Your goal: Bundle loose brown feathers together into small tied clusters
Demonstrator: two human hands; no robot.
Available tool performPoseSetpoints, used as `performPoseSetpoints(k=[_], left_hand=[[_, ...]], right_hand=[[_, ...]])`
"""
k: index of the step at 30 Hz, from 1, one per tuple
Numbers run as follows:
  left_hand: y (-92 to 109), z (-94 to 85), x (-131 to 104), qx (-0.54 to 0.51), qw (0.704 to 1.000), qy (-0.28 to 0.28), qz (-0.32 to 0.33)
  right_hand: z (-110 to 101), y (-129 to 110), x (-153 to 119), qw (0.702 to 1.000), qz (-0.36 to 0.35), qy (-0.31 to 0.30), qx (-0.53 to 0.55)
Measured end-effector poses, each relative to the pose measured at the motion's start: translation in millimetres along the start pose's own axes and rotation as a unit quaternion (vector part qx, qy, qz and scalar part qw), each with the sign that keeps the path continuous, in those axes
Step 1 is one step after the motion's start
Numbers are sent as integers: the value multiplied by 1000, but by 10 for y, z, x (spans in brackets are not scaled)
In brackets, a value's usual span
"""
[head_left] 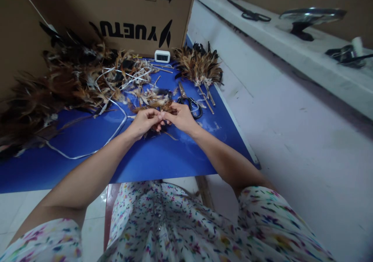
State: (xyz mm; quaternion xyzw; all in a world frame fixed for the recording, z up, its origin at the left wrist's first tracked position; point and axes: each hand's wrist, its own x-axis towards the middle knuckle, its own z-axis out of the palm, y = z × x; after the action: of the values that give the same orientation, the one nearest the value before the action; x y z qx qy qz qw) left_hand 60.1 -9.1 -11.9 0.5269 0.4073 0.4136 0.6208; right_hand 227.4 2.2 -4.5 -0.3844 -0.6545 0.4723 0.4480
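Observation:
My left hand (148, 122) and my right hand (181, 116) meet above the blue table (186, 153), thumbs and fingertips pinched together. Brown feathers (167, 106) stick out behind and below the fingers, so both hands appear closed on them; the exact grip point is hidden. Just beyond my right hand lie scissors (183, 93) with black handles, partly covered by that hand. A white ribbon (118, 128) curves across the table to the left of my left hand. Loose pale and brown feathers (151, 97) are scattered right behind the hands.
A large heap of brown and black feathers (72, 83) spreads over the left side. Feather bundles on sticks (199, 66) lie at the back right. A small white digital clock (162, 56) stands before a cardboard box (131, 13). A wall ledge (279, 33) runs along the right.

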Motion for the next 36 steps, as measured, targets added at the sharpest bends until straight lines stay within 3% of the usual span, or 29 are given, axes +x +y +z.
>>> performPoseSetpoints(k=[36], left_hand=[[10,9,-18,24,1000,-2,-6]], right_hand=[[-18,18,-6,999,14,-5,-47]])
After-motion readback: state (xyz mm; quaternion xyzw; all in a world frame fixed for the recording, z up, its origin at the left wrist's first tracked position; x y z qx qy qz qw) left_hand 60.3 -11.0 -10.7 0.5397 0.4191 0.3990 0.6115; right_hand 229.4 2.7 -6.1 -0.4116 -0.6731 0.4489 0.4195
